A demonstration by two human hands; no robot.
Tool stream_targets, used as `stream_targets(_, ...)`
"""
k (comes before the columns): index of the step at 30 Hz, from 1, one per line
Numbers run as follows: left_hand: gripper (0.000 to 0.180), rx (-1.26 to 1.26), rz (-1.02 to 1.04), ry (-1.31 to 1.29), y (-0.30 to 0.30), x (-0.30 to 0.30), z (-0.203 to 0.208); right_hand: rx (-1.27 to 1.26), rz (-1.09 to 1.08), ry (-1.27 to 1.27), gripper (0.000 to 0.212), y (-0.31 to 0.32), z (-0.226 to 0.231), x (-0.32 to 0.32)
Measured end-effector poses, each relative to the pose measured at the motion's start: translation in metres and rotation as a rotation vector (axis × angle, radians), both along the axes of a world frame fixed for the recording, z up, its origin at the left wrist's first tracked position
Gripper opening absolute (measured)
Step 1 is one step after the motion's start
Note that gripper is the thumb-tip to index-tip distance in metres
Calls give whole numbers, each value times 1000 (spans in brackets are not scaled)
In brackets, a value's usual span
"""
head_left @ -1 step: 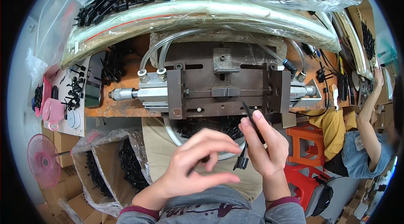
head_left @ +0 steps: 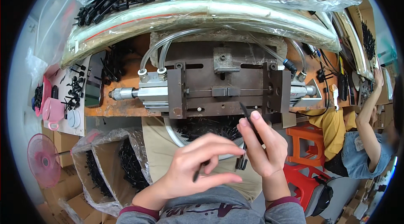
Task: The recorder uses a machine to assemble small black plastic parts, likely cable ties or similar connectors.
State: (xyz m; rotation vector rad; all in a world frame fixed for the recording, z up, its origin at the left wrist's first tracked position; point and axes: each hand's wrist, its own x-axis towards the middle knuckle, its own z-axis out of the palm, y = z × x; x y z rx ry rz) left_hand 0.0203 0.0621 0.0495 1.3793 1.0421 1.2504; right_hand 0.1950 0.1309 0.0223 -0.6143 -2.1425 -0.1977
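Far left: pink fan (head_left: 42, 161), then a plastic-lined carton (head_left: 101, 163) holding black parts (head_left: 131, 166). Left hand (head_left: 185, 161): thumb and forefinger spread well apart in a wide C, other fingers curled; a short dark rod (head_left: 196, 176) shows against the curled fingers, firmness of hold cannot be told. Beyond both hands, a brown metal fixture (head_left: 181, 55) on the desk (head_left: 118, 107), small grey block (head_left: 225, 92) at its middle. Between the hands, near the left fingertips: a ribbed black cap (head_left: 241, 164), cylindrical, hanging below a thin shaft. Just above it and slightly right, a slim black piece (head_left: 246, 109), tapered, tilted, tip up-left toward the fixture; join with cap cannot be told. Right hand (head_left: 271, 152): fingers upright, closed round the slim piece. Hands apart from each other. Further right: red stool (head_left: 299, 182).
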Motion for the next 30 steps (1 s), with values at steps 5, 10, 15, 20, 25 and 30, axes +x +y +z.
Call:
stream_targets(5, 32, 113, 50, 174, -4, 2, 6, -46, 12, 3, 30, -4, 2, -1)
stream_targets(10, 33, 326, 251, 486, 1, 1, 0, -112, -114, 127, 31, -4, 1, 8)
stream_targets(15, 28, 402, 300, 951, 19, 3, -19, -478, -90, 361, 27, -12, 8, 11)
stream_targets(20, 25, 400, 276, 1081, 27, 6, -17, -944, 140, 661, 16, -18, 17, 15)
stream_targets(25, 24, 366, 250, 1067, 32, 6, -13, -1326, 133, 805, 18, -20, 24, 22)
stream_targets(30, 25, 360, 251, 1045, 32, 6, -14, -1414, 104, 819, 21, -19, 25, 24)
